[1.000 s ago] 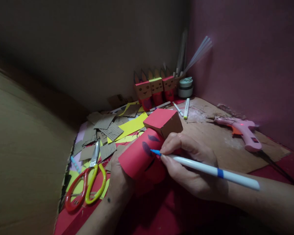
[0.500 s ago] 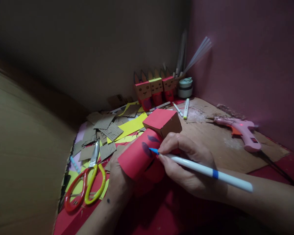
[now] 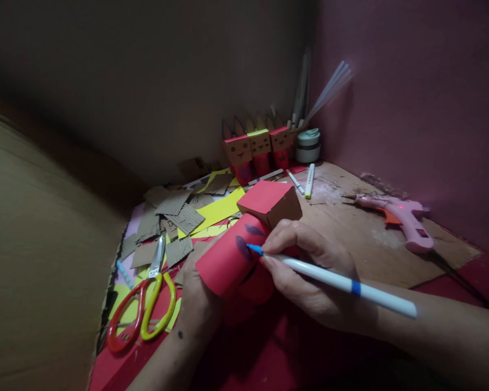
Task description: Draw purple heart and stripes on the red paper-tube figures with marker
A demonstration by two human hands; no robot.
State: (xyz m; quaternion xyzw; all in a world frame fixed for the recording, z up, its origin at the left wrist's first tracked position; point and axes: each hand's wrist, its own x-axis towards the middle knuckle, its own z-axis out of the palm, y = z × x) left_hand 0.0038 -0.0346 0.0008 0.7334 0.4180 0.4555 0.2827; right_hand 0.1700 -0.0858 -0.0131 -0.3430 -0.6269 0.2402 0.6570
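My left hand (image 3: 201, 293) is closed round a red paper tube (image 3: 224, 266), its fingers mostly hidden behind the tube. Dark ovals are drawn on the tube's surface. At its far end sits a cardboard box with a red top (image 3: 267, 196), touching the tube. Between the thumb and fingers of my right hand (image 3: 313, 271) is a white felt-tip pen (image 3: 342, 281) with a blue band. Its blue tip meets the edge of the larger dark oval.
Scissors (image 3: 150, 309) with red and yellow handles lie at left beside cardboard scraps (image 3: 179, 212) and yellow paper (image 3: 222, 209). A pink glue gun (image 3: 403, 217) lies at right. Behind stand three box-headed figures (image 3: 261, 144), glue sticks (image 3: 330, 89), a pale lidded jar (image 3: 308, 146) and loose markers (image 3: 310, 181).
The pen and my right hand have shifted very slightly left along the dark oval. My left hand and the paper tube stay almost where they were.
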